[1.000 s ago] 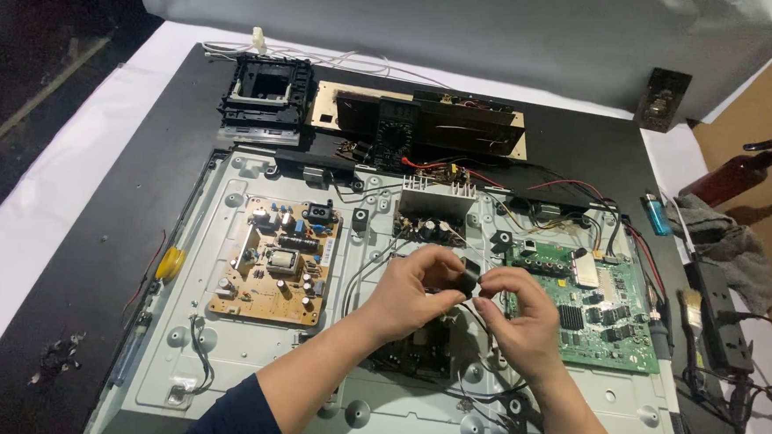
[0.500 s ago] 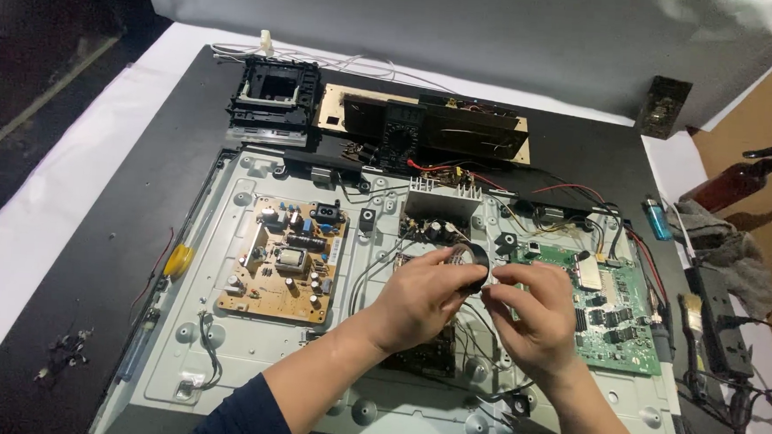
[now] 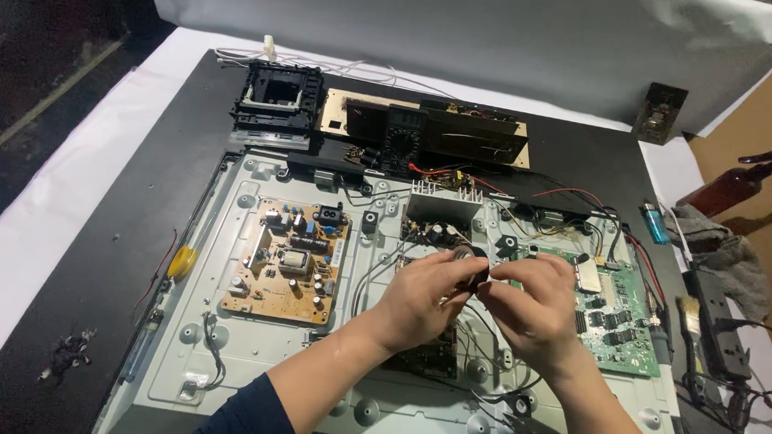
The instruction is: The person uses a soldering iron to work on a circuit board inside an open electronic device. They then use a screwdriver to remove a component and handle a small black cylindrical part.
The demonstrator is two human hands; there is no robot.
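Both my hands meet over the middle of a grey metal chassis lying flat on a black mat. My left hand and my right hand pinch a small round black part between their fingertips; thin black wires hang from it down to the chassis. A tan power board sits left of my hands. A green circuit board lies to the right, partly behind my right hand. A dark board is mostly hidden under my left wrist.
A black plastic frame and a tan board with dark parts lie at the back. A blue lighter, brown bottle, grey cloth, brush and black tools sit at the right. A yellow disc lies left.
The view has drifted slightly; my hands stay together over the chassis centre, fingers shifting a little on the small black part.
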